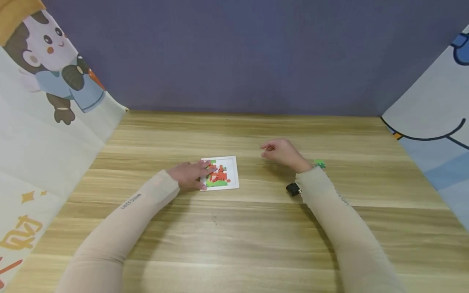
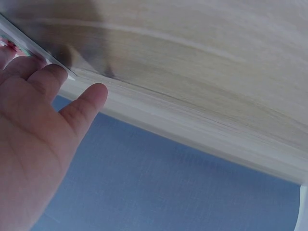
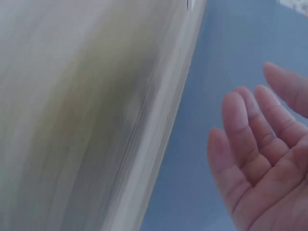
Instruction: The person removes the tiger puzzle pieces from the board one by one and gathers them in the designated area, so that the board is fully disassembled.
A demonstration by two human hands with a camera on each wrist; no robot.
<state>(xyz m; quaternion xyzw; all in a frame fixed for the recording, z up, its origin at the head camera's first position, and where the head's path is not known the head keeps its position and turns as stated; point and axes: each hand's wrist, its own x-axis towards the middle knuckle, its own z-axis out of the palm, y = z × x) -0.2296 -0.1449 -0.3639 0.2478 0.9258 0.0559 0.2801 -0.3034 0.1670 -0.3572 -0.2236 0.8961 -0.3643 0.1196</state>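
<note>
A white-framed jigsaw puzzle tray [image 1: 237,174] lies left of the middle of the table in the head view. Its assembled pieces [image 1: 220,177] show an orange striped picture with green; white board is visible at the right and upper right. My left hand [image 1: 187,176] rests over the tray's left side, fingers extended and spread across the pieces. To the right, my right hand [image 1: 283,152] is held above the table, away from the tray. Its fingers are loosely bent, and the right wrist view shows nothing in the palm [image 3: 274,192].
A green puzzle piece [image 1: 320,163] lies beyond the right wrist, partly covered by the sleeve. A small black box [image 1: 292,189] sits against the right cuff. The wood-grain table [image 1: 234,244] meets a dark blue panel [image 1: 234,57] at the back; printed cartoon sheets flank both sides.
</note>
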